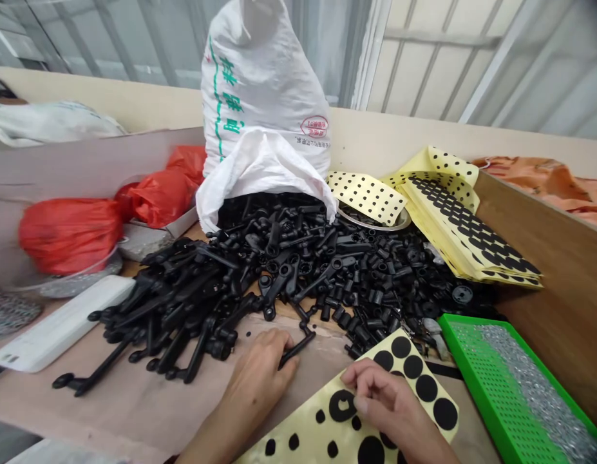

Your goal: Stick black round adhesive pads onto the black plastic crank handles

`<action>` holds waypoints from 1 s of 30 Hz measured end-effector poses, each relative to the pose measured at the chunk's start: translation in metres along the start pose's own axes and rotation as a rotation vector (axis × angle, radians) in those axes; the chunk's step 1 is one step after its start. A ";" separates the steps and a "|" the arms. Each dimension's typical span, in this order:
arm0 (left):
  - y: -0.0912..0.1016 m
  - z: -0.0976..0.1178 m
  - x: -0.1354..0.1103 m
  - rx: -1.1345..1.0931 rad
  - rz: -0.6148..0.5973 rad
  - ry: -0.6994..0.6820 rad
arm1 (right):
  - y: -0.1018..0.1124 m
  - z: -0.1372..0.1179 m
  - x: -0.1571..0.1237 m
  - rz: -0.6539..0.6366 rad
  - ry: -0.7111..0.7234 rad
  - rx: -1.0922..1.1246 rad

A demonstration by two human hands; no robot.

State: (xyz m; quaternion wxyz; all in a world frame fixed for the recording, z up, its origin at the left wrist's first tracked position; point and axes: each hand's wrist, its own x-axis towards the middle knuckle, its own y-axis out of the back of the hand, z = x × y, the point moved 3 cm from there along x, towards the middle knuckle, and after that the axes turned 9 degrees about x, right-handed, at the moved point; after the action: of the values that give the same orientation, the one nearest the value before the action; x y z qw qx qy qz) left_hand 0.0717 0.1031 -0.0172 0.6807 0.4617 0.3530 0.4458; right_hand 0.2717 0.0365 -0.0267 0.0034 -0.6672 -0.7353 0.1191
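Observation:
My left hand [259,377] rests on the brown table, its fingers closed around a black plastic lever [298,345] at the near edge of a big heap of black plastic parts [279,270]. My right hand [385,399] lies on a yellow sticker sheet [337,425] dotted with round black pads. Its thumb and fingers pinch at one black pad [344,406] on the sheet.
A white woven sack [264,96] spills the parts from behind. More yellow pad sheets [453,219] lie at the back right over a metal bowl [375,222]. A green tray [511,393] of small metal pieces sits right. Red bags [71,232] and a white block [61,325] lie left.

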 end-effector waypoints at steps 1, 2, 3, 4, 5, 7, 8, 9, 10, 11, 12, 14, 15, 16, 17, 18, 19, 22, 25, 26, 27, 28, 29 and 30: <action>-0.001 0.004 0.001 0.005 -0.002 -0.022 | -0.001 -0.001 0.000 0.004 -0.002 0.006; -0.002 0.007 0.001 0.004 -0.005 -0.036 | -0.002 -0.001 0.000 0.010 -0.005 0.015; -0.003 0.010 0.000 0.016 -0.010 -0.052 | -0.001 -0.002 0.000 0.017 -0.010 0.029; -0.004 0.012 -0.001 0.045 -0.012 -0.071 | -0.001 -0.002 0.000 0.026 -0.014 0.045; -0.004 0.013 -0.002 0.087 -0.003 -0.098 | 0.001 -0.003 0.000 0.034 -0.016 0.063; -0.003 0.017 -0.003 0.183 0.067 -0.185 | 0.003 -0.003 0.000 0.047 -0.016 0.084; -0.001 0.019 -0.003 0.229 0.122 -0.251 | 0.004 -0.004 0.000 0.045 -0.022 0.086; 0.000 0.022 -0.002 0.274 0.169 -0.331 | 0.004 -0.004 0.000 0.040 -0.026 0.084; 0.001 0.025 -0.002 0.318 0.199 -0.418 | 0.004 -0.004 0.000 0.034 -0.029 0.083; 0.001 0.027 -0.001 0.374 0.202 -0.510 | 0.004 -0.004 0.000 0.031 -0.032 0.086; -0.001 0.029 0.000 0.439 0.180 -0.595 | 0.003 -0.004 0.000 0.031 -0.034 0.094; -0.006 0.029 0.003 0.570 0.113 -0.693 | 0.002 -0.004 0.001 0.042 -0.028 0.108; -0.007 0.027 0.005 0.619 0.089 -0.699 | 0.002 -0.004 0.001 0.049 -0.029 0.112; -0.008 0.023 0.008 0.655 0.076 -0.690 | 0.002 -0.003 0.001 0.052 -0.035 0.111; -0.009 0.019 0.010 0.680 0.068 -0.669 | 0.002 -0.002 0.001 0.055 -0.040 0.109; -0.008 0.015 0.012 0.700 0.068 -0.645 | 0.002 -0.001 0.001 0.057 -0.042 0.107; -0.007 0.010 0.014 0.715 0.070 -0.620 | 0.003 0.000 0.001 0.059 -0.043 0.107; -0.003 -0.004 0.017 0.749 0.088 -0.547 | 0.005 0.003 0.002 0.048 -0.032 0.112; -0.001 -0.014 0.011 0.737 0.099 -0.558 | 0.006 0.004 0.004 0.010 -0.042 0.109; -0.001 -0.017 0.009 0.721 0.101 -0.582 | 0.007 0.005 0.004 0.002 -0.047 0.106; -0.001 -0.021 0.006 0.704 0.105 -0.607 | 0.007 0.006 0.004 -0.002 -0.049 0.106; -0.001 -0.024 0.004 0.695 0.110 -0.630 | 0.008 0.007 0.005 0.000 -0.046 0.109; -0.001 -0.028 0.002 0.698 0.111 -0.652 | 0.009 0.009 0.005 0.006 -0.040 0.114; -0.001 -0.031 0.002 0.714 0.112 -0.661 | 0.010 0.011 0.006 0.011 -0.033 0.120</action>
State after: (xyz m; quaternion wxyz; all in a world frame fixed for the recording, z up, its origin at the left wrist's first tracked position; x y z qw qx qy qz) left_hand 0.0446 0.1145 -0.0288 0.5303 0.8016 0.2233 0.1625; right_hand 0.2787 0.0412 -0.0405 0.0307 -0.6677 -0.7232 0.1738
